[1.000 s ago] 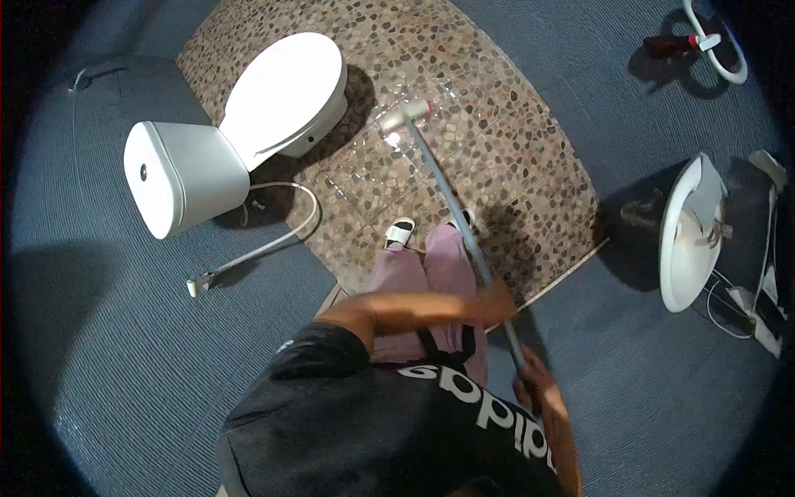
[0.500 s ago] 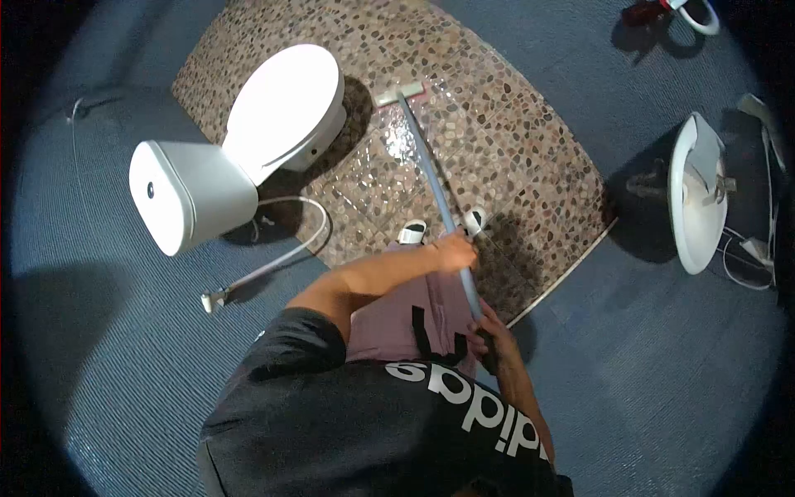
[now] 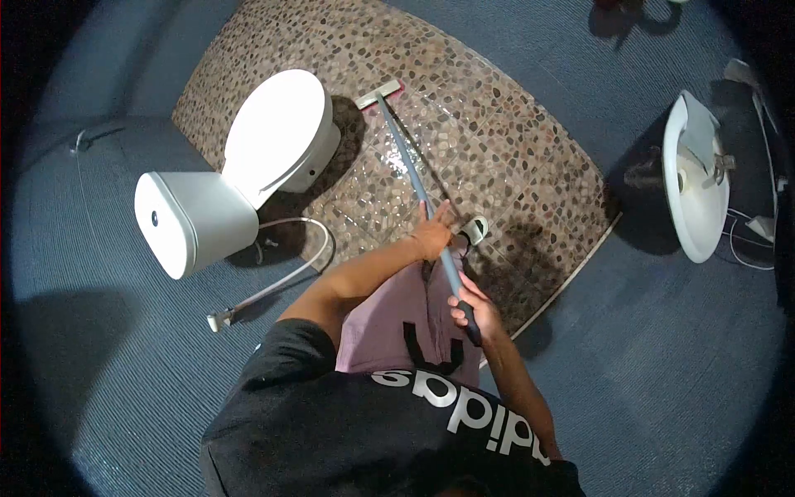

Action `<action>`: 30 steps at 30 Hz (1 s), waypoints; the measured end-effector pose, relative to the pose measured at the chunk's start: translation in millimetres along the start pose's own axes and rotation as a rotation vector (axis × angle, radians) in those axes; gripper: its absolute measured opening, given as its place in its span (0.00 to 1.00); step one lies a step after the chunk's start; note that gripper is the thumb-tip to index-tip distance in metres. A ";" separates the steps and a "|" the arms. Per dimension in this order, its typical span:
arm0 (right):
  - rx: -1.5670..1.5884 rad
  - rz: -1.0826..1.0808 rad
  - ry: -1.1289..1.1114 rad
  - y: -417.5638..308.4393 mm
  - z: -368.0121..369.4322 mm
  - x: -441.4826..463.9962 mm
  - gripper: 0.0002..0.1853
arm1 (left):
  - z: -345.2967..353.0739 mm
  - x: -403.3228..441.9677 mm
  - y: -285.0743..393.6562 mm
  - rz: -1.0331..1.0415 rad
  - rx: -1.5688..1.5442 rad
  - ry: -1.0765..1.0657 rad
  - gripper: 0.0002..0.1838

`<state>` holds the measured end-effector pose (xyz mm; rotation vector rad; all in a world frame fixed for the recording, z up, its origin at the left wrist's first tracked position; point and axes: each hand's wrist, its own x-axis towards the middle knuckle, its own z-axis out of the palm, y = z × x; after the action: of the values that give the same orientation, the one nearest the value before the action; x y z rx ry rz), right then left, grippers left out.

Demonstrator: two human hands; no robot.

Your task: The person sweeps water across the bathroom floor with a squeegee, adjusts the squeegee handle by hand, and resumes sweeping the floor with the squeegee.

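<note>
A long brush with a grey pole (image 3: 403, 155) slants from my hands to the wet pebble-patterned floor (image 3: 522, 157). Its pale, pink-edged head (image 3: 380, 94) rests on the floor to the right of the toilet lid. My left hand (image 3: 434, 232) is around the middle of the pole, with some fingers raised. Lower down, by the pole's black grip (image 3: 469, 319), my right hand (image 3: 476, 306) is wrapped round it.
On the left is a white toilet (image 3: 277, 128), with a spray hose (image 3: 273, 286) hanging beside it. A white washbasin (image 3: 696, 178) is mounted at the right. One sandal (image 3: 476, 229) shows by my left hand.
The brush head has moved away from me and to the left. Both hands have moved forward and to the left with the pole, my left hand shifting along it.
</note>
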<state>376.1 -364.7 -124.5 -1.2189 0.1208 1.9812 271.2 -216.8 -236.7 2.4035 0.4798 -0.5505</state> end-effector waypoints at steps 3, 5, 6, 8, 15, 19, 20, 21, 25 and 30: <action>0.098 0.068 0.173 -22.2 -7.3 -41.6 0.28 | 1.3 14.1 41.5 0.052 0.047 0.407 0.10; 0.230 0.170 0.300 -13.4 -40.2 -118.0 0.34 | 7.6 23.3 110.3 0.274 -0.029 0.228 0.08; 0.228 0.135 0.277 12.6 -69.9 -155.6 0.36 | 5.8 24.0 141.3 0.398 -0.071 0.127 0.08; 0.220 0.103 0.260 17.1 -90.9 -182.2 0.37 | 5.1 29.6 171.4 0.547 -0.117 0.061 0.07; -0.047 0.143 0.295 -93.6 -61.3 -58.8 0.28 | -39.7 109.1 56.2 0.228 0.057 0.110 0.04; 0.185 0.143 0.337 -109.6 -92.2 -111.2 0.30 | -35.0 137.1 127.8 0.326 0.070 0.098 0.05; 0.255 0.169 0.419 -96.2 -106.9 -144.4 0.31 | -24.7 139.2 158.7 0.407 0.060 0.075 0.06; 0.277 0.197 0.418 -89.8 -119.5 -176.1 0.32 | -15.5 139.5 187.5 0.492 0.045 0.050 0.06; 0.310 0.222 0.430 -99.6 -122.8 -203.6 0.34 | 7.7 149.8 230.1 0.633 0.009 0.112 0.07; 0.241 0.091 0.416 -175.8 -95.4 -65.5 0.34 | -75.3 203.6 80.2 0.306 0.034 -0.166 0.06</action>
<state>575.5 -325.4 -70.0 -1.4654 0.6151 1.7010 500.6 -187.2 -243.5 2.3771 0.0292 -0.6158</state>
